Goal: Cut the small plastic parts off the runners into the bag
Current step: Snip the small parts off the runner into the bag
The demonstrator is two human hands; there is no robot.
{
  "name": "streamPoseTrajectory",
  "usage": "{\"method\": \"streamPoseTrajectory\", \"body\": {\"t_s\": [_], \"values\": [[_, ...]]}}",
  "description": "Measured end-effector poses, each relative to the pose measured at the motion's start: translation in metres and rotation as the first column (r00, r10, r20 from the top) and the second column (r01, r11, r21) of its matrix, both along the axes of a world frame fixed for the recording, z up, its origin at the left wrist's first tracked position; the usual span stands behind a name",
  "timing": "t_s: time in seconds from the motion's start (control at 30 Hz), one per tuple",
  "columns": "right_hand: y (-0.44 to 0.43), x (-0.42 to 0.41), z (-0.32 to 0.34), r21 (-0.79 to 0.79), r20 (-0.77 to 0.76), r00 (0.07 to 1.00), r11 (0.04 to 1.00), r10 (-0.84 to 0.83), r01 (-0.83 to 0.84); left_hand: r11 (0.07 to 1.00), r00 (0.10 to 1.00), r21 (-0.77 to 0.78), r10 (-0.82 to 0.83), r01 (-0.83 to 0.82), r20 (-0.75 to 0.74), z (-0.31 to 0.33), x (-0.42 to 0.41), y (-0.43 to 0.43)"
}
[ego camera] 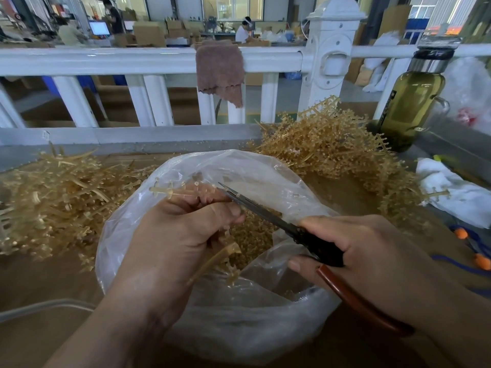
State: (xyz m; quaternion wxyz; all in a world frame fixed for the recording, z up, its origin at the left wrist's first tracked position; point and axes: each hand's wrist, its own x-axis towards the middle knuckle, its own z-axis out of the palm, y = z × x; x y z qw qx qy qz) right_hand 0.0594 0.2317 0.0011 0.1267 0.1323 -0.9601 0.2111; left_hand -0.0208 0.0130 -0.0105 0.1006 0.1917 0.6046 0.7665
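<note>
My left hand (183, 232) grips a tan plastic runner (172, 192) with small parts on it, held over the mouth of a clear plastic bag (239, 322). My right hand (372, 258) holds scissors (268, 215) with black and red-brown handles. The blade tips lie against the runner just above my left fingers. Loose tan cut parts (252, 240) fill the bottom of the bag. A lower stem of the runner sticks out under my left palm.
A pile of bare runners (53, 197) lies left of the bag, and a pile of runners with parts (334, 147) at the back right. A green bottle (409, 102), white cloth (457, 192), orange-handled tool (475, 251) and white railing (132, 59) with a brown towel (220, 70) surround the table.
</note>
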Motion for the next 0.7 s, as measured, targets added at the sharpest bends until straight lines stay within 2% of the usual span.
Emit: {"method": "streamPoseTrajectory", "body": {"t_s": [0.4,0.7], "values": [[0.003,-0.001,0.004,0.034,0.010,1.000,0.999,0.023,-0.023,0.999,0.999,-0.039,-0.010,0.008,-0.044,-0.003,-0.003,-0.004],[0.004,-0.001,0.004,0.052,-0.008,0.999,0.998,0.031,-0.030,0.998,0.996,-0.015,0.058,-0.057,0.061,0.010,0.003,0.003]]}}
